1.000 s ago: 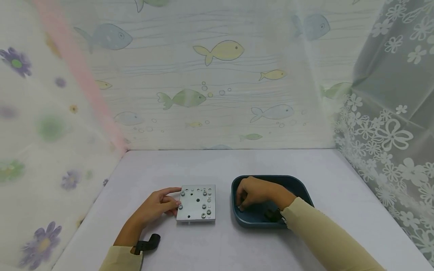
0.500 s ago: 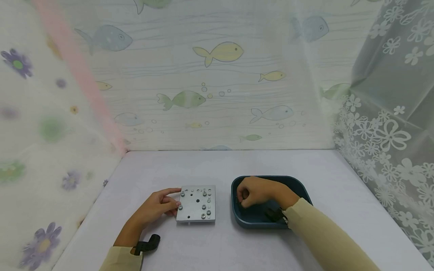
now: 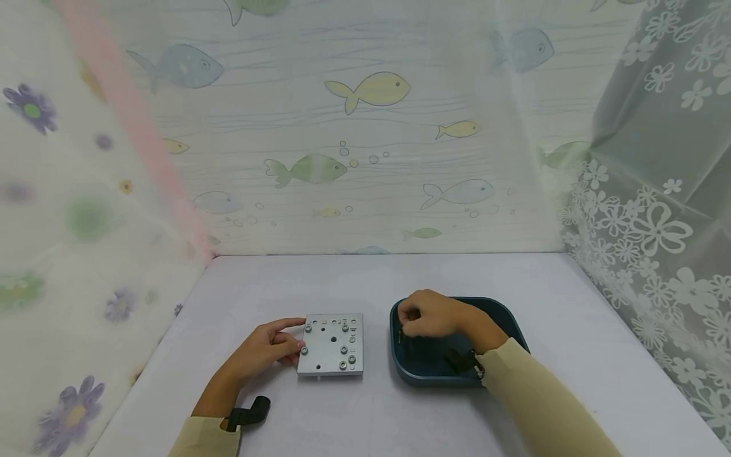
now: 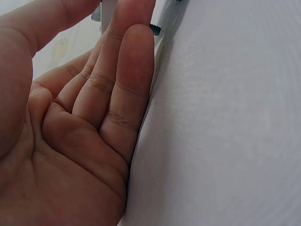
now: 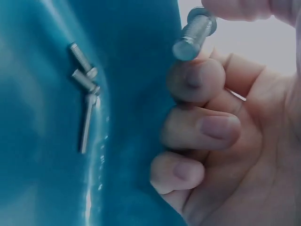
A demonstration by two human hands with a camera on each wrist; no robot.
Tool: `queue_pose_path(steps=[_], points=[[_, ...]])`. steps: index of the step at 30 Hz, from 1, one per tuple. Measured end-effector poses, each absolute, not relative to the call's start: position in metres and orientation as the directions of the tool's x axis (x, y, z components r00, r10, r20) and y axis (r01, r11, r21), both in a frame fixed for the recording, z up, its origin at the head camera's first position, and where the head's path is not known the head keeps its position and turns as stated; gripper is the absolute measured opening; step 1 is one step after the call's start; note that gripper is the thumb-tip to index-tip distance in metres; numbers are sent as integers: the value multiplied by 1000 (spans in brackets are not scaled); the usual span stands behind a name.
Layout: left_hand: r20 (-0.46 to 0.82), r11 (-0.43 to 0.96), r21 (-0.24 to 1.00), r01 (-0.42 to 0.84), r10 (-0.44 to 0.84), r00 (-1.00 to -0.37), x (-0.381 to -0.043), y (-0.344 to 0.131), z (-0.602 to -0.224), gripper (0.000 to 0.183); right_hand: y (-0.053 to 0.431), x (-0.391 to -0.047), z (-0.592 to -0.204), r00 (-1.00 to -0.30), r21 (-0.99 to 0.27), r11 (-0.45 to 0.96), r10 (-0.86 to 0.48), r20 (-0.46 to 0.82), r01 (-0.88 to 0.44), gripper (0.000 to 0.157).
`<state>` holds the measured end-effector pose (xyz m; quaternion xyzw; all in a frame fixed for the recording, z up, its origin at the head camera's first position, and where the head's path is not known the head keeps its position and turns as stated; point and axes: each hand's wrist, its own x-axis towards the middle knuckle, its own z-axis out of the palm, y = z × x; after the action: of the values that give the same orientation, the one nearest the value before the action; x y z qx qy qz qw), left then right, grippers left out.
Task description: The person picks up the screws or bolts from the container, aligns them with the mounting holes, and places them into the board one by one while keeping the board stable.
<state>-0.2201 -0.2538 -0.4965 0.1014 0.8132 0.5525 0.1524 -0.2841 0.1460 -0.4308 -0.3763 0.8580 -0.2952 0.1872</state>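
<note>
At the left end of the tray [image 3: 440, 381], the right hand [image 3: 434, 314] pinches a screw [image 5: 192, 37], the wider end by the upper digit, the tip pointing out free. That grip seems sound: the tip shows, so it can be aimed without rolling the screw between the fingers. The other fingers curl in loosely; they would do best tucked up, clear of the tray's wall. The left hand [image 3: 263, 346] has its index stretched to the far left corner of the plate [image 3: 322, 352] and its thumb at the left edge, a light touch that should steady it without nudging it round.

Just beside the right hand, three loose screws [image 5: 88, 122] lie in the tray; a straight lift would avoid scattering them. On the table [image 3: 371, 419], the plate sits left of the tray, apart from it, with bolts [image 3: 344, 350] in some holes. Threaded ends [image 4: 155, 29] poke out beneath, so pressing unevenly might rock it.
</note>
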Motion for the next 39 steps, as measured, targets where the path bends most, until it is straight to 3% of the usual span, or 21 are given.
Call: queue_pose_path(steps=[14, 28, 39], points=[[-144, 372, 928, -15, 321, -936, -221, -253, -496, 67, 138, -269, -414, -711, -728, 371, -667, 222, -576, 22], [-146, 377, 926, -15, 320, -936, -222, -254, -498, 68, 128, -260, -407, -732, -762, 317, -619, 284, -564, 18], [-133, 378, 926, 4, 337, -932, -220, -254, -497, 68, 102, -254, -418, -751, -724, 406, -618, 232, -558, 16]])
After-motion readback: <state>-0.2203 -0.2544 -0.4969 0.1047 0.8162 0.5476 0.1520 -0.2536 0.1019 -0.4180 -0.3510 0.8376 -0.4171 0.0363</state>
